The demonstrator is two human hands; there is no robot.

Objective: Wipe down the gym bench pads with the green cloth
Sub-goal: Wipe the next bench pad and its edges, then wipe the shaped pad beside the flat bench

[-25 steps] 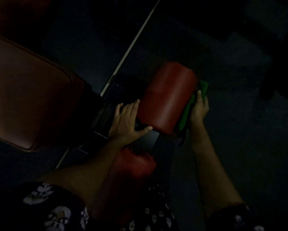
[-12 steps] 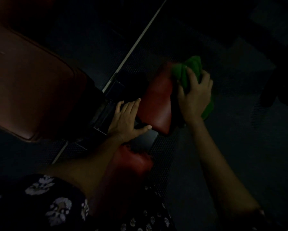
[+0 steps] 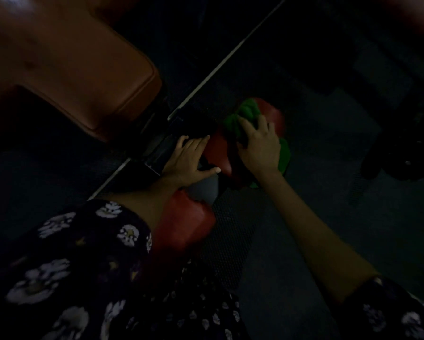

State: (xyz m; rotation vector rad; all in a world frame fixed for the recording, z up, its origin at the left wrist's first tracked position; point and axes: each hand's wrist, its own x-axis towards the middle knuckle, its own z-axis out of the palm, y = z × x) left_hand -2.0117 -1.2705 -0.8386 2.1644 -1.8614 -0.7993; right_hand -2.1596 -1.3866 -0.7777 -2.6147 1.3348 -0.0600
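The scene is very dark. A red roller pad [image 3: 218,153] of the gym bench lies at centre. My right hand [image 3: 260,146] lies on top of it and presses the green cloth [image 3: 249,111] against the pad, with fingers curved over the bunched cloth. More of the cloth shows to the right of the hand. My left hand [image 3: 188,160] rests flat with straight fingers on the dark frame beside the pad's left end. A second red roller pad [image 3: 184,227] lies nearer me, partly behind my left forearm. The brown bench seat pad [image 3: 83,69] fills the upper left.
A pale metal bar [image 3: 220,62] of the frame runs diagonally from top centre down to the left. Dark rubber floor matting [image 3: 328,217] lies to the right. A black machine foot [image 3: 397,153] stands at the right edge.
My right hand with the cloth came up from the pad's right side onto its top and slid left across it. The left hand stayed put. The camera moved.
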